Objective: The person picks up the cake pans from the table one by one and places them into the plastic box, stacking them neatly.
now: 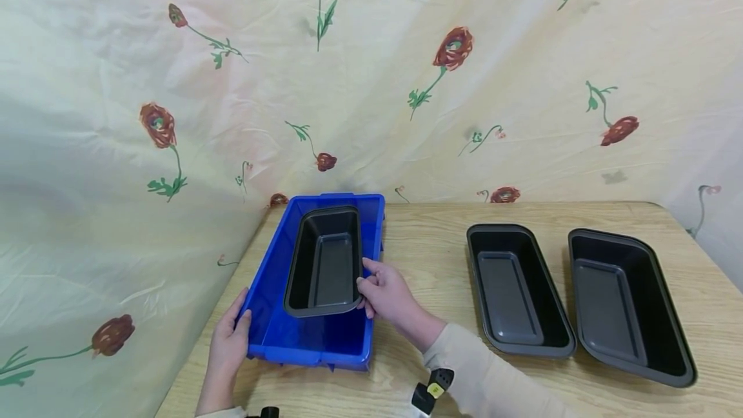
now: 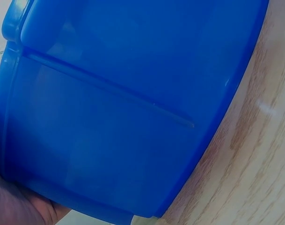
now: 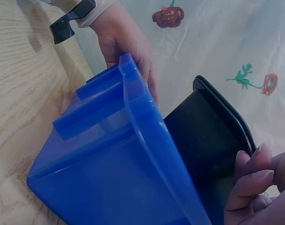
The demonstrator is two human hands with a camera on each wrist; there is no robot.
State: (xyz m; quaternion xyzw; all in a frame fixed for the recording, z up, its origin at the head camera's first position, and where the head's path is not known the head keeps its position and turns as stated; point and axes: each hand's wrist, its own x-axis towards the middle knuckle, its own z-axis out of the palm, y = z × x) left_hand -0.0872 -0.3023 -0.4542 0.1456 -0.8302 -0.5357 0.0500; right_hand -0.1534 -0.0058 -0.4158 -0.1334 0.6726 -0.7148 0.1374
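Note:
A dark loaf pan [image 1: 335,269] sits tilted within the outline of a blue plastic bin [image 1: 290,338], its near end above the bin's floor. My right hand [image 1: 391,295] pinches the pan's right rim between thumb and fingers. In the right wrist view, part of the pan [image 3: 203,131] stands above the bin wall [image 3: 119,178], beside the right hand [image 3: 257,192]. At the bin's near left side, my left hand [image 1: 228,338] grips the rim. The left wrist view shows the bin's outer wall [image 2: 109,126] and part of that hand [image 2: 20,206].
Two more dark loaf pans, a nearer-left one [image 1: 511,298] and a far-right one [image 1: 618,315], lie open side up on the right of the wooden table [image 1: 426,244]. A flowered cloth [image 1: 371,69] hangs behind the table and along its left.

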